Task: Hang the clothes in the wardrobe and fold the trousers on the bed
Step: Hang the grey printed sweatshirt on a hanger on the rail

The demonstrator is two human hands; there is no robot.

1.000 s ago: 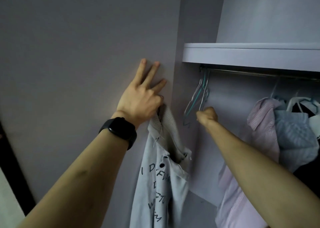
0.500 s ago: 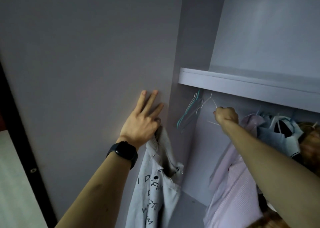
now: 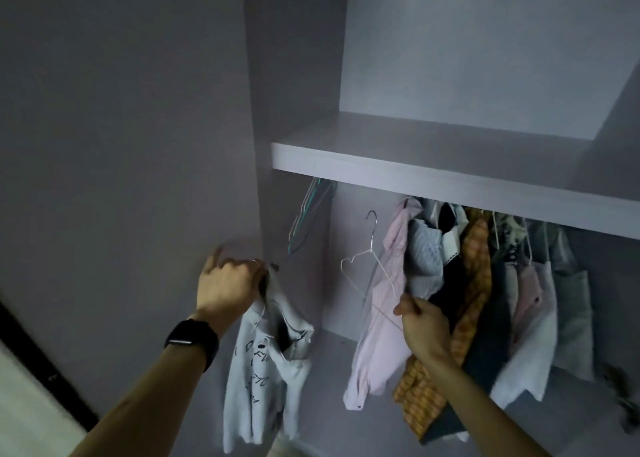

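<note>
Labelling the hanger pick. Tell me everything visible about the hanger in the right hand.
The hanger is thin pale wire with a metal-looking hook on top and a notched left shoulder. It carries no garment. It is tilted, hook up and hooked on nothing, below the shelf, in front of the pink shirt. The right hand pinches its lower right end; contact with the shirt cannot be told.

left wrist: black watch [image 3: 192,338], black strap | left hand [image 3: 227,285]: thin ring [image 3: 255,261]; forearms [image 3: 145,397]: bare
</note>
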